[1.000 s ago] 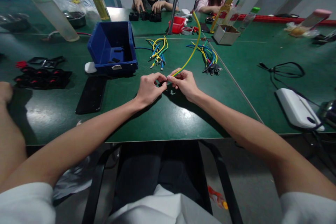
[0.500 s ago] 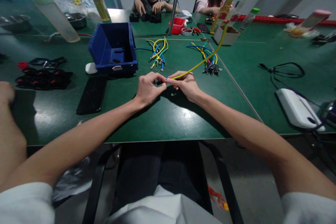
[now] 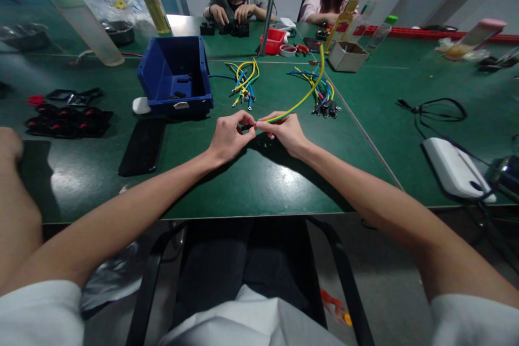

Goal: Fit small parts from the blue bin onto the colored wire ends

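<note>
Just above the table, my left hand [image 3: 232, 135] is closed, pinching a small black sleeve [image 3: 245, 127]. Its fingertips meet those of my right hand [image 3: 284, 132], which is closed on a yellow-green wire [image 3: 302, 101]. That wire's near end goes in between the fingers, and the join with the sleeve is hidden there. The free end curves up and away to the right. Beyond my hands lie a bundle of blue, yellow and green wires with ring terminals [image 3: 245, 84] and another bundle whose ends carry black sleeves [image 3: 325, 107].
A blue bin [image 3: 178, 104] with a few black sleeves inside stands left of my hands, behind a black phone [image 3: 141, 147]. Dark parts [image 3: 68, 120] lie further left. At right are a white device [image 3: 456, 167] and a black cable [image 3: 441, 108]. Two people sit across the table.
The free end of the yellow-green wire has swung to the left, and the wire has rolled so more green shows. Both hands have stayed in nearly the same place.
</note>
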`<state>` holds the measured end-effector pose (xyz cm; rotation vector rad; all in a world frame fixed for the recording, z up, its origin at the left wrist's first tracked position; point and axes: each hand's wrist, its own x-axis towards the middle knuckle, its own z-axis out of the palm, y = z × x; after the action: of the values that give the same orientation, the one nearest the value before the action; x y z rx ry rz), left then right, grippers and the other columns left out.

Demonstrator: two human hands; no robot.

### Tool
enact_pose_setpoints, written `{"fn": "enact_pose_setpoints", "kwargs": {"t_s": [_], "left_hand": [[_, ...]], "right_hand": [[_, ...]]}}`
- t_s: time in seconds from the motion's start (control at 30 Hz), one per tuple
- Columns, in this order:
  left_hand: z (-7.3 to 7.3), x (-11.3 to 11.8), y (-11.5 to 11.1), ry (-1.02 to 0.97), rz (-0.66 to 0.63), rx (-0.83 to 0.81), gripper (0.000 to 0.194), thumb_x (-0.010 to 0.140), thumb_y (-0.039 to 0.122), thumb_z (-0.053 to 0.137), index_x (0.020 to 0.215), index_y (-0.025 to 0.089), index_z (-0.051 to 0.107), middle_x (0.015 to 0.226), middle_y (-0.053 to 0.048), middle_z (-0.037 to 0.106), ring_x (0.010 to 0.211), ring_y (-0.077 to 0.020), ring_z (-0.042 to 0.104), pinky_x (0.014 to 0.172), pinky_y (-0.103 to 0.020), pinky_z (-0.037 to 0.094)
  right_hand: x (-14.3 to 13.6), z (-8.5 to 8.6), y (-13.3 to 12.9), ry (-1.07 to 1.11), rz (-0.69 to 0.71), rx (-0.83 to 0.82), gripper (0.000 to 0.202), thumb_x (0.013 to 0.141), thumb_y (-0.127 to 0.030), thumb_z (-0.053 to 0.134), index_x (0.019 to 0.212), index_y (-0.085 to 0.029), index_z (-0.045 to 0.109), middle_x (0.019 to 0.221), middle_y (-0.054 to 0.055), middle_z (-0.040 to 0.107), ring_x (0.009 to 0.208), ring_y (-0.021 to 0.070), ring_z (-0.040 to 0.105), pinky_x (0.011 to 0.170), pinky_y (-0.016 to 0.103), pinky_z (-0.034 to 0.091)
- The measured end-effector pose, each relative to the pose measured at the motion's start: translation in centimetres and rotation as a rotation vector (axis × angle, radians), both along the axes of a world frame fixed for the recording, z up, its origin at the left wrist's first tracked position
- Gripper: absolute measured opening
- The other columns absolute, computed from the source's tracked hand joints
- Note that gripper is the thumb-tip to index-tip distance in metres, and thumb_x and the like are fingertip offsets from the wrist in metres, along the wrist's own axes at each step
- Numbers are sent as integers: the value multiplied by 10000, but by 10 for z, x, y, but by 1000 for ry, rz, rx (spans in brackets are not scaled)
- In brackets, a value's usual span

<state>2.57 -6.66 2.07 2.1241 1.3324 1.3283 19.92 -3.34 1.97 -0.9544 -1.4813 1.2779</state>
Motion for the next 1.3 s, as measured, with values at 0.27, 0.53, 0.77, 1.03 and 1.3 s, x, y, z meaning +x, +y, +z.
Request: {"fn": "enact_pose_setpoints", "kwargs": {"t_s": [0.27,0.53,0.77,1.03,1.3], "left_hand": [[1,0,1,-11,9,-42,110,821,248,638,878,165,682,828,-32,731,685,-129,645,648,-244,516],[-4,-1,6,-98,-22,-62,134,813,277,661,858,166,720,807,-38,740,699,-145,657,675,-268,530],[-7,-2,7,-134,-51,-106,163,815,293,669,862,153,736,827,-62,752,713,-156,674,668,-266,535],[-1,-1,0,-69,-32,-15,159,809,240,662,898,168,773,883,-55,769,772,-171,698,773,-286,540],[-5,-1,6,-434,-127,-360,356,698,436,806,883,132,785,792,-82,752,682,-169,661,669,-298,529]], "right_hand": [[1,2,2,64,49,-50,420,679,-519,816,800,-166,625,700,7,655,512,79,511,455,210,385],[1,3,2,31,13,-6,497,624,-569,847,737,-183,555,574,-35,571,480,77,485,434,206,357],[4,-1,5,14,0,7,470,603,-529,870,727,-167,598,576,-29,577,485,76,487,441,209,362],[2,4,-1,111,-7,-120,452,586,-488,895,691,-166,596,610,-5,626,483,66,460,440,205,348],[3,1,-4,87,-28,-81,433,566,-482,903,711,-155,660,569,-11,611,509,80,506,463,208,377]]}}
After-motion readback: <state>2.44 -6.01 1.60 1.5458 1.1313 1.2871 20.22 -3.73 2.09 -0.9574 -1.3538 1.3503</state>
